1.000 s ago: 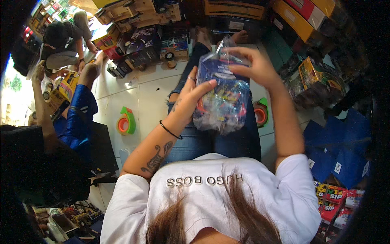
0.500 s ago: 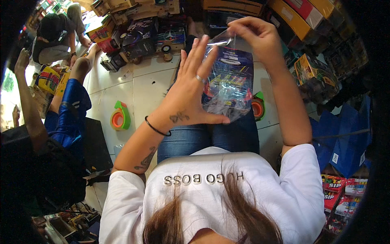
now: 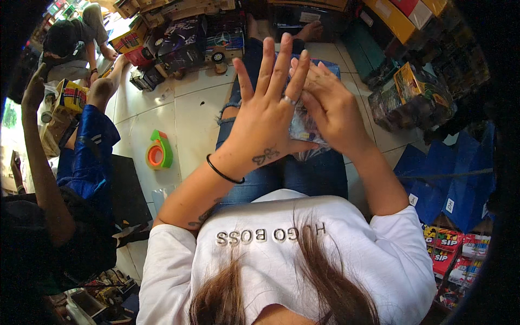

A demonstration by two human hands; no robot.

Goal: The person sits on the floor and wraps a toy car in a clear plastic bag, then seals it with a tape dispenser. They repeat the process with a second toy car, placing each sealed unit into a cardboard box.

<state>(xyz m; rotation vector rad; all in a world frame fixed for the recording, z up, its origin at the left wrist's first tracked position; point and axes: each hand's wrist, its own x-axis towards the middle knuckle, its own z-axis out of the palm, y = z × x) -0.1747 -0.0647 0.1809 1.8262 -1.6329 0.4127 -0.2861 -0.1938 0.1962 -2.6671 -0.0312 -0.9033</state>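
A flat blue packet in shiny clear plastic is over my thighs, mostly covered by both hands. My left hand is open across its left side, fingers spread and thumb stretched along the near edge. A ring is on one finger and a black band circles the wrist. My right hand lies over the packet's right side. Its fingers are stretched out against the plastic, their tips beside the left index finger, and the thumb is apart from them. The packet's far corner shows above the right fingers.
A green tape dispenser with an orange core stands on the tiled floor to the left. Another person in blue shorts sits at far left, with a further person beyond. Stacked boxes line the back; blue folded sheets stand at right.
My right hand has come down from the raised plastic film at the packet's far corner onto its face. The film is no longer held up. My left hand has shifted right, fingers spreading wider.
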